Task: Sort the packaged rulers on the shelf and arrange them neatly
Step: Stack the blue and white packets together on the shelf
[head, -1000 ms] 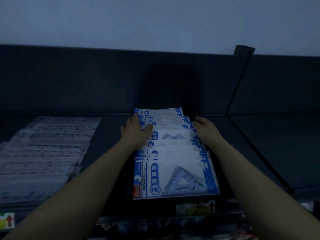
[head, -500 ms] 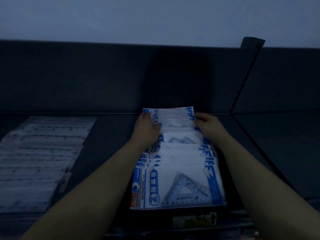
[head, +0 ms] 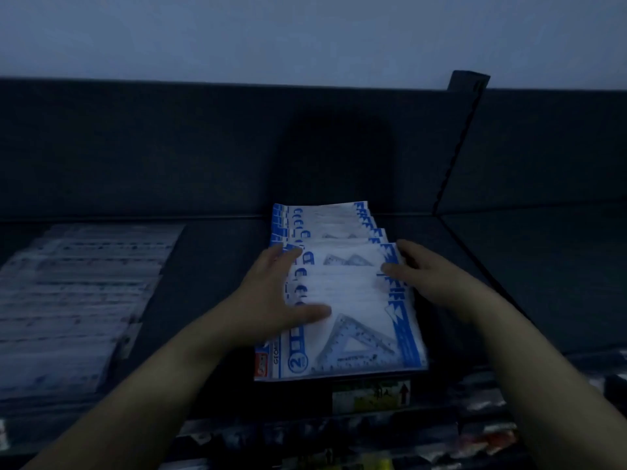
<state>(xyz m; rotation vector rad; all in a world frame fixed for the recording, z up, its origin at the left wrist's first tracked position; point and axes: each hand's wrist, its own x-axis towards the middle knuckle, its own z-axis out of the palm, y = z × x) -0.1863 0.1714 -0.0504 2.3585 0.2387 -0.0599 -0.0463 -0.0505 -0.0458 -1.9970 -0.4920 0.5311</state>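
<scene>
Ruler packs [head: 342, 300]: overlapped row, laid on the shelf [head: 210, 266]. Judged light, bendy, slippery; best taken by the side edges. Left hand [head: 271, 300] is spread flat on the left edge, right hand [head: 427, 276] laid loose-fingered against the right.

This is a shop, at what looks like a stationery aisle. A dark metal shelf [head: 210, 266] with a flat back panel [head: 169, 147] and a slotted upright [head: 458, 140] carries many identical ruler packs [head: 353, 290] fanned in a row from front to back. A second row of clear packs [head: 74, 300] lies to the left (too dim to read). A label [head: 371, 396] sits on the shelf's front edge, and more packaged goods [head: 485, 439] lie on the tier below.
</scene>
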